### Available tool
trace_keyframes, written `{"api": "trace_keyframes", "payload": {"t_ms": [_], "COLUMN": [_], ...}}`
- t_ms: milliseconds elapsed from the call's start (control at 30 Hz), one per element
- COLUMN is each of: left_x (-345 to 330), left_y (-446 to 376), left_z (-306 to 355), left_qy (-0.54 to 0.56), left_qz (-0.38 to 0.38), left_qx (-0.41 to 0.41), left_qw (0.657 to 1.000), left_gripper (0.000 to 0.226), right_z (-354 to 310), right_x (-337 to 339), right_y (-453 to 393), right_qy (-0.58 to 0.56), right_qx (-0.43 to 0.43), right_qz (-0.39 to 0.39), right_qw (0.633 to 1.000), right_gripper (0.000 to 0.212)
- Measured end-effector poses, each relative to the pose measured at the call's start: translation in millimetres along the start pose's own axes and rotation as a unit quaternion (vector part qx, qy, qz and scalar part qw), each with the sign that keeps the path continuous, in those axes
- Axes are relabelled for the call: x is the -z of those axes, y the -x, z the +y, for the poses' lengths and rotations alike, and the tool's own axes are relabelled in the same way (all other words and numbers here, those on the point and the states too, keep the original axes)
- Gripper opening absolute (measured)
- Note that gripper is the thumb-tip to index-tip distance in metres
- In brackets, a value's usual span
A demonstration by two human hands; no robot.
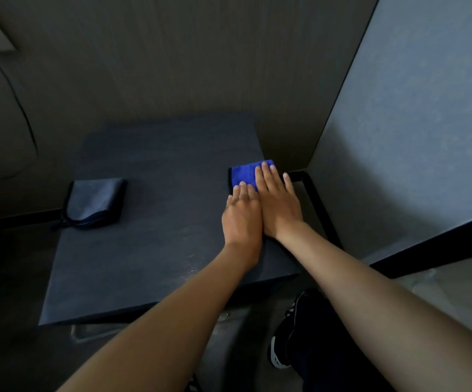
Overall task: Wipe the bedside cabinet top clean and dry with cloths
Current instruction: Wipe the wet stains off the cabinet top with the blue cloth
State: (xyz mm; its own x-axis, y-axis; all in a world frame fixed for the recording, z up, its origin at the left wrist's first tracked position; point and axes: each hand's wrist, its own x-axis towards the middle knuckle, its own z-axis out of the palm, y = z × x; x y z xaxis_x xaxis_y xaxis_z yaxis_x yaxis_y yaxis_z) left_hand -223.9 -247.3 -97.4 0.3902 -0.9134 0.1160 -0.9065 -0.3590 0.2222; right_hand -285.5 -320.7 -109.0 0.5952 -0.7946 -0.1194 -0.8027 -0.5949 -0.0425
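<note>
Two bare hands are pressing flat on a folded bright blue microfibre cloth, which is lying at the right edge of the dark, matt, square bedside cabinet top, roughly midway along that edge. The left hand is resting with its fingers straight and together, and only its fingertips are reaching onto the near part of the blue cloth; the palm is lying on the bare cabinet surface behind it. The right hand is lying beside the left, touching it along the inner edge, with its fingers extended further forward so that they are covering the right portion of the cloth up to its far edge. Neither hand is curling round or pinching the fabric; both are lying open on it, palms down. The cloth's left and far portions are showing beyond the fingers, and the rest is lying hidden under them. A folded dark grey cloth with black stitched edging is sitting at the left edge of the same top, well apart from both hands and touched by neither. A black shoe with a white sole is standing on the floor below the cabinet's near right corner.
</note>
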Motion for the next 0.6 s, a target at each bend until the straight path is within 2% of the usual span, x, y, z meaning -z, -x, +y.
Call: {"api": "trace_keyframes", "payload": {"t_ms": [400,600], "left_x": [5,10], "left_y": [79,104], "left_z": [10,14], "left_qy": [0.019,-0.001], "left_qz": [-0.046,-0.071], "left_qx": [-0.035,-0.045], "left_qw": [0.998,0.996], "left_gripper": [0.066,0.061], "right_z": [-3,-6], "right_x": [-14,-21], "right_y": [85,114], "right_qy": [-0.002,0.003], "right_qx": [-0.009,-0.013], "right_qz": [0.016,0.024], "right_qw": [1.0,1.0], "right_gripper": [0.073,0.073]}}
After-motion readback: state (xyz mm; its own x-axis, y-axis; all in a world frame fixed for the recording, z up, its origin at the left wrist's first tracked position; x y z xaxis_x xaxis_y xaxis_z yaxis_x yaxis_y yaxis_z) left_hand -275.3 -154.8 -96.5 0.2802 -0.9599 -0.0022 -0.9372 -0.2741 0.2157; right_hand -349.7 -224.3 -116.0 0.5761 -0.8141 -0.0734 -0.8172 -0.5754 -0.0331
